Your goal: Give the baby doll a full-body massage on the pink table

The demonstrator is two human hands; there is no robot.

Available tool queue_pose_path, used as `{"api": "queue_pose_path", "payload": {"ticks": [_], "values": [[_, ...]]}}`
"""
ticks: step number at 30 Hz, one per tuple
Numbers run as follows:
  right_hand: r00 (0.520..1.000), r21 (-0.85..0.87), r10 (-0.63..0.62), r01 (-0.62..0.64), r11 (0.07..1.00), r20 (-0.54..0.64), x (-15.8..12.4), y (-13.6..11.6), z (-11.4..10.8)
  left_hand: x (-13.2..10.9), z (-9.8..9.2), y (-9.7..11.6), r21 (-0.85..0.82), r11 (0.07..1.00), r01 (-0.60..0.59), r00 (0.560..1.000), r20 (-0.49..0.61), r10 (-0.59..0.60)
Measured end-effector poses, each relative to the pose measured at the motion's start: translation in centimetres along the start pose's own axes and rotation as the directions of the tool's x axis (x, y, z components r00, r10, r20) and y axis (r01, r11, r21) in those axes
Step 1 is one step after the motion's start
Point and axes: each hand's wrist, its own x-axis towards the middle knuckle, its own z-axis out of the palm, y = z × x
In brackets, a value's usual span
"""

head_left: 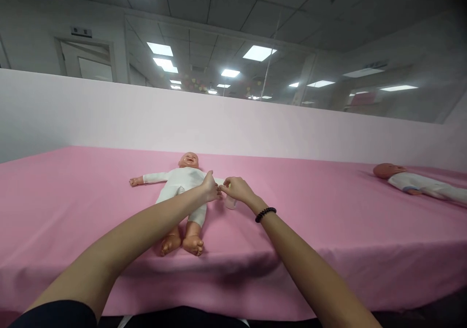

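Observation:
A baby doll [178, 180] in a white suit lies on its back, head away from me and bare feet towards me. My left hand [210, 188] is at the doll's sleeved arm on the right side, thumb raised and fingers curled around the sleeve. Close beside it, my right hand [238, 189] bends over the end of that arm with its fingertips pinched together. Whatever those fingertips grip is hidden. Just below my right hand is a small see-through container [230, 203], partly covered by the hand. The doll's hand on this side cannot be seen.
A pink cloth [314, 206] covers the table and hangs over its front edge. Far to the right lies a second doll [419, 182] in white. Behind the table runs a low pale wall [219, 123] with glass above it.

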Motion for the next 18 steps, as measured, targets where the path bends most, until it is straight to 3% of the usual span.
{"api": "queue_pose_path", "payload": {"ticks": [3,6,8,10,11,12,13,15,16,18], "values": [[0.997,-0.122,0.059,-0.064,0.99,-0.049,-0.6,1.6,-0.2,-1.9,-0.4,0.7,0.058,0.998,-0.022,0.996,-0.089,0.027],[0.982,-0.169,0.16,-0.176,0.97,-0.105,-1.2,3.2,-1.1,-3.4,-1.1,1.4,0.084,0.992,-0.097,0.993,-0.061,0.103],[0.97,-0.128,0.144,-0.171,0.977,-0.196,-1.5,3.1,-1.3,-3.9,-1.4,1.7,0.081,0.987,-0.14,0.989,-0.027,0.142],[0.917,-0.02,0.034,-0.046,0.999,-0.396,-1.6,1.3,-1.1,-3.9,-1.2,1.8,0.065,0.985,-0.162,0.987,-0.01,0.163],[0.863,0.043,-0.032,0.062,0.997,-0.505,-1.5,-0.1,-0.8,-3.8,-0.9,1.8,0.062,0.98,-0.187,0.982,0.007,0.187],[0.81,0.125,-0.085,0.192,0.973,-0.58,-1.2,-1.7,-0.4,-3.6,-0.6,1.7,0.063,0.971,-0.232,0.973,0.027,0.23],[0.8,0.199,-0.149,0.318,0.927,-0.581,-0.8,-3.5,0.1,-3.5,-0.2,1.7,0.065,0.954,-0.292,0.956,0.047,0.289],[0.822,0.296,-0.294,0.473,0.83,-0.488,0.5,-6.8,1.1,-3.6,0.4,2.0,0.073,0.906,-0.417,0.908,0.076,0.412],[0.843,0.349,-0.281,0.462,0.815,-0.459,1.4,-8.3,1.5,-3.8,0.5,2.4,0.078,0.883,-0.463,0.886,0.086,0.456],[0.922,0.532,-0.032,0.251,0.809,-0.385,3.3,-10.5,2.3,-4.5,0.4,3.4,0.08,0.844,-0.53,0.846,0.108,0.521]]}}
